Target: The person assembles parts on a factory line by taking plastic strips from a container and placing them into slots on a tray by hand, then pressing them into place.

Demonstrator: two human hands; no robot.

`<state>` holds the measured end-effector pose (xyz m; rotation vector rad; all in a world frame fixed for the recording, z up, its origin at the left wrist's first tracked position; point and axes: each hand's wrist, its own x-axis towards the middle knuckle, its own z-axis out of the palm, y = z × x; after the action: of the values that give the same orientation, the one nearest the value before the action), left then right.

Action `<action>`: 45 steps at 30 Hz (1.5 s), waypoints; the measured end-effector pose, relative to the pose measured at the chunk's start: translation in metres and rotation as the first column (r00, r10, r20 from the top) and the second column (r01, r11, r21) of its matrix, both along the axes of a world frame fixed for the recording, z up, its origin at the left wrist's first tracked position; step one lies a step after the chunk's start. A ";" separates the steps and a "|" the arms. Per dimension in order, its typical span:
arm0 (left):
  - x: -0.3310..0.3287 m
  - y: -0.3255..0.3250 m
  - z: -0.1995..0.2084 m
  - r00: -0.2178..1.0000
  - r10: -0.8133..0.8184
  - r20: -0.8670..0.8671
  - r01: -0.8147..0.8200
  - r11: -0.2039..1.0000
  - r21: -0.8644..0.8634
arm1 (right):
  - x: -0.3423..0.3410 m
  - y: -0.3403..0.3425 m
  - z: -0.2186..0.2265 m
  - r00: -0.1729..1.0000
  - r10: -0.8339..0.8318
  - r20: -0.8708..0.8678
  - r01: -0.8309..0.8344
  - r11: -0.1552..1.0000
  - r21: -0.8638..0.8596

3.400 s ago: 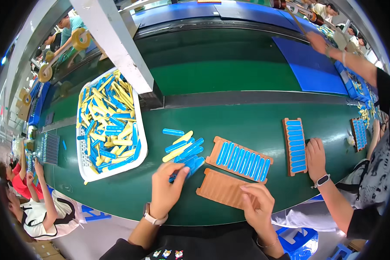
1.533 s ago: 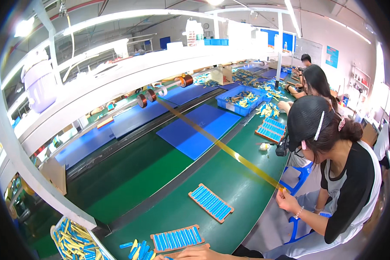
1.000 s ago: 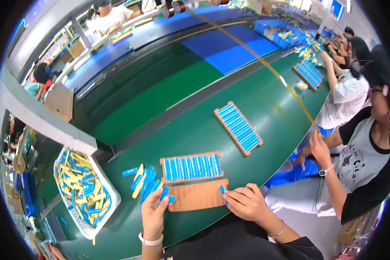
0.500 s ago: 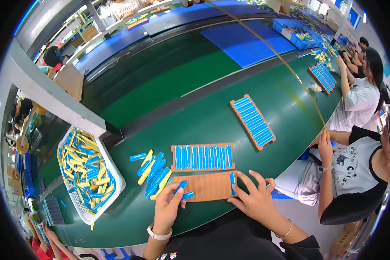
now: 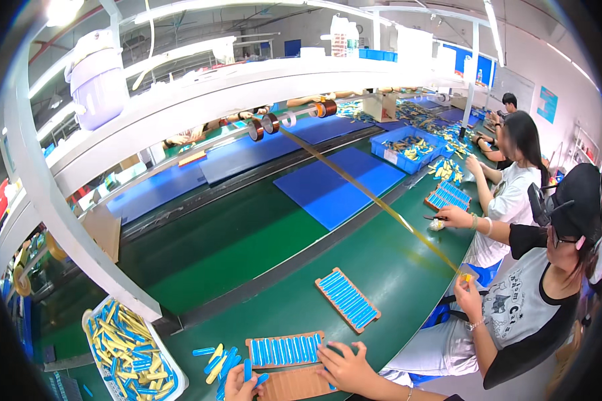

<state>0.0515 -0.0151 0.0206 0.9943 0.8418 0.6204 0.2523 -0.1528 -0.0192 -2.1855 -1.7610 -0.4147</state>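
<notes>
My left hand (image 5: 239,387) is closed on a couple of slim, round-ended blue strips (image 5: 248,369), at the left end of a brown slotted tray (image 5: 291,383). My right hand (image 5: 349,371) is over that tray's right end, fingers spread, fingertips close to the neighbouring tray. A blue strip (image 5: 332,386) lies in the end slot, partly hidden by this hand. Just beyond sits a second brown tray (image 5: 251,344), its slots filled with a row of blue strips. Loose blue and yellow strips (image 5: 225,365) are piled to the left of the trays.
A white bin (image 5: 175,364) heaped with strips stands at left, by a white post (image 5: 107,250). Another filled tray (image 5: 348,300) lies farther right. Amber tape (image 5: 374,198) stretches from an overhead roll to a co-worker's hand (image 5: 469,294). That person's other hand holds a dark tool.
The view has tilted upward, so my hands and trays appear lower. My right fingers look more spread, nearer the filled tray. A co-worker's arm now reaches across the table with a dark tool.
</notes>
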 end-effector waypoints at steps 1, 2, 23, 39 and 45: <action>-0.001 0.001 -0.001 1.000 -0.004 -0.004 0.004 1.000 0.012 | -0.001 0.000 0.002 0.999 0.006 0.045 -0.005 0.999 -0.032; -0.001 0.001 -0.003 1.000 -0.005 -0.017 0.005 1.000 0.013 | 0.001 0.001 0.004 0.998 0.026 0.057 -0.025 0.999 -0.020; 0.004 -0.003 -0.044 0.993 -0.112 -0.033 0.113 0.993 0.024 | -0.060 0.033 0.239 -0.106 0.985 0.133 0.144 -0.118 0.983; 0.001 0.002 -0.058 0.983 -0.108 -0.146 0.108 0.994 -0.006 | -0.036 0.026 0.221 -0.287 0.949 0.128 -0.110 -0.165 0.980; 0.005 -0.002 -0.048 0.989 -0.120 -0.082 0.113 0.990 -0.085 | -0.026 0.024 0.225 -0.175 0.982 0.074 -0.338 -0.131 0.932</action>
<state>0.0567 -0.0175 -0.0273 0.9958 0.8720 0.4424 0.2268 -0.1287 0.2060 0.0091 -1.5156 0.2250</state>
